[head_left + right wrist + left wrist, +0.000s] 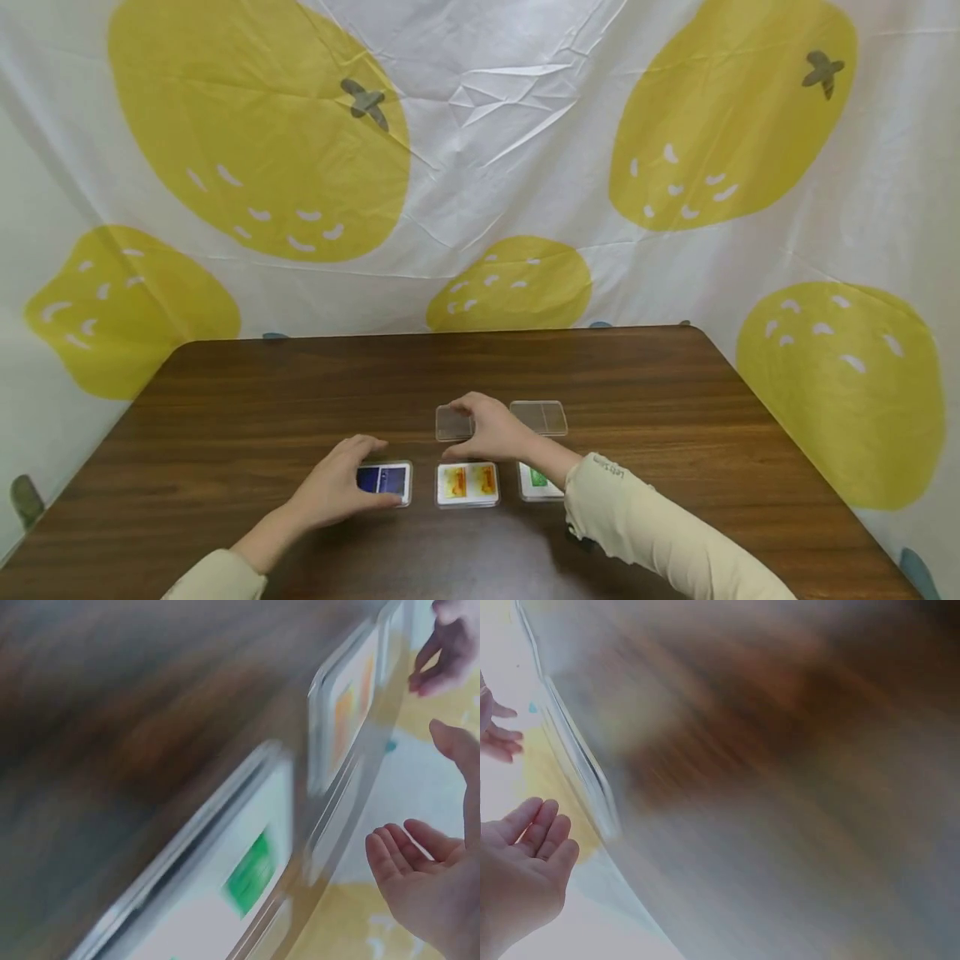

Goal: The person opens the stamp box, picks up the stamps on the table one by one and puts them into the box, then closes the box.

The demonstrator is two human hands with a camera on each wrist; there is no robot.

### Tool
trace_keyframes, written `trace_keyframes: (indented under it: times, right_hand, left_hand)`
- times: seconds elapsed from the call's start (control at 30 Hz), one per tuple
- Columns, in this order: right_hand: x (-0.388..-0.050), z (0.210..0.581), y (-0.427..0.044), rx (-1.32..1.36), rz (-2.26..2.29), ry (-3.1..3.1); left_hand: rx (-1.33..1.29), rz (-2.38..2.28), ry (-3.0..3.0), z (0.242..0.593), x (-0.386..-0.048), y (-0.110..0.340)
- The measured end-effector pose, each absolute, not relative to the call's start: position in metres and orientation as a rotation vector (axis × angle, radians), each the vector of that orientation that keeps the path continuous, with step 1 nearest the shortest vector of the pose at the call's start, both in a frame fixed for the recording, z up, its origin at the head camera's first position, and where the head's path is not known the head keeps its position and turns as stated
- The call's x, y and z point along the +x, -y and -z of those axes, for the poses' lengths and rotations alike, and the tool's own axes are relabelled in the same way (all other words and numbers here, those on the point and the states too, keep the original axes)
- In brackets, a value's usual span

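Note:
Three flat clear cases with printed cards stand in a row in the head view: a dark blue one (392,480) at left, a yellow-orange one (467,485) in the middle, a green one (534,485) at right, partly covered by the right sleeve. My left hand (336,485) is beside the blue case, thumb and fingers spread around it; it holds nothing that I can see. Above and behind the yellow case, my right hand (495,429) reaches with thumb and fingers apart, partly hiding a clear empty-looking lid (452,424). Both wrist views are blurred.
A second clear lid (538,418) lies behind the green case. Brown wood-grain tabletop (285,383) surrounds the cases. Beyond its far edge hangs a white cloth (517,183) with large yellow fruit prints.

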State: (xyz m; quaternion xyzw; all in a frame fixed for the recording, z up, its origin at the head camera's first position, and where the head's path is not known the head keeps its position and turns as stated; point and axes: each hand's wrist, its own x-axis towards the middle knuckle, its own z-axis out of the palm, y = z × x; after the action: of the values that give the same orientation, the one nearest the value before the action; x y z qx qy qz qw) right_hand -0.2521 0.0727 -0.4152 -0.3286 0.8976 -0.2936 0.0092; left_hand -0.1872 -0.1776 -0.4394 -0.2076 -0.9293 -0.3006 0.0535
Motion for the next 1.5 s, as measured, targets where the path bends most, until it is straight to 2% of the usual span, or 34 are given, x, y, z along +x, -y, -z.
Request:
trace_keyframes:
  times: [0.23, 0.5, 0.97, 1.5]
  right_hand:
    - [-0.277, 0.423, -0.102, -1.057, 0.842, -2.871]
    - [-0.291, 0.432, -0.116, -1.044, 0.801, -2.842]
    - [-0.298, 0.436, -0.112, -1.149, 0.704, -2.829]
    - [-0.294, 0.432, -0.107, -1.002, 0.75, -2.882]
  left_hand:
    - [-0.738, 0.963, 2.845, 0.438, -0.192, 0.145]
    - [-0.907, 0.888, 2.81, 0.442, -0.196, 0.13]
    - [-0.908, 0.839, 2.898, 0.445, -0.199, 0.118]
    - [-0.896, 0.782, 2.881, 0.444, -0.198, 0.118]
